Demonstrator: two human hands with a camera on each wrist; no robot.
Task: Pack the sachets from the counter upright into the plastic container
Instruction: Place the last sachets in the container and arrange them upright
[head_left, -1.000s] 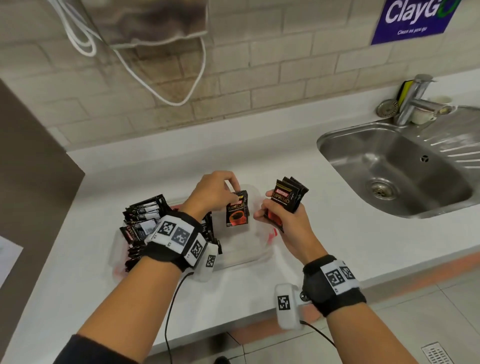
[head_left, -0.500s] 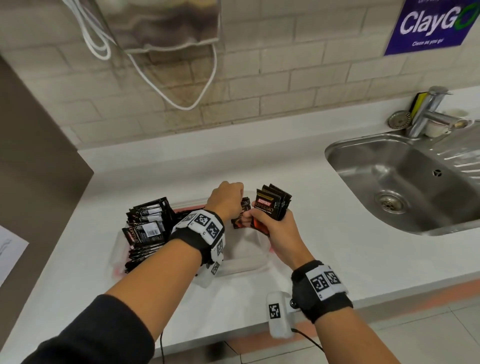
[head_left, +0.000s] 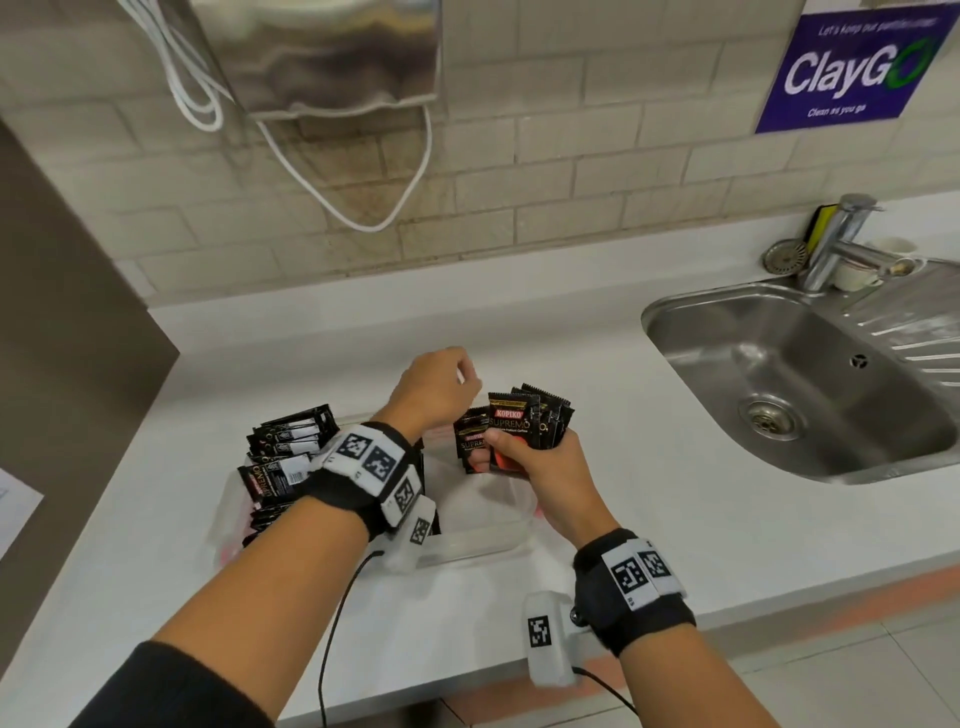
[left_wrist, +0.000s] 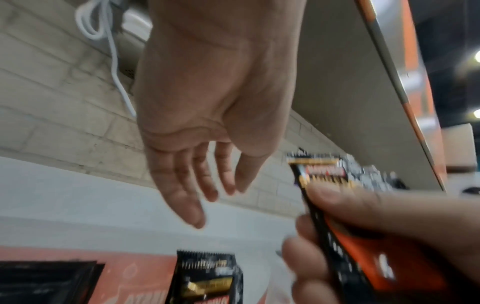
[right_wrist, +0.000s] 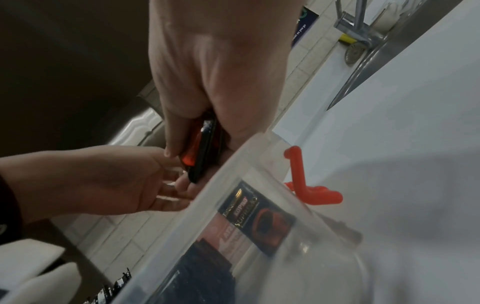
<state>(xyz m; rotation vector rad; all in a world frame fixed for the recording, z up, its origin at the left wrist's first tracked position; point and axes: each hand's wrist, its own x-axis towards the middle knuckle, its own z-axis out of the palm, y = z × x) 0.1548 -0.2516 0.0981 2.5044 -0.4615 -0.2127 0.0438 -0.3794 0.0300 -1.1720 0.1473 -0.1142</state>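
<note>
Change: since half a second ago the left hand has lifted away from the sachet it was placing and now sits above the container, empty.
Left hand: fingers loosely extended and slightly spread, holding nothing, as the left wrist view shows; it hovers just left of the fanned bundle.
Right hand: the right hand pinches a fanned bundle of sachets between thumb and curled fingers, above the container's right end.
Placed sachet: one lone sachet stands roughly upright inside the container, near its right end, just beside the held bundle; seen through the clear wall from the right wrist.
Packed row: more sachets stand in a row filling the container's left part.
Container: clear plastic container with a red clip, resting on the white counter.
Surroundings: steel sink well apart to the right.
</note>
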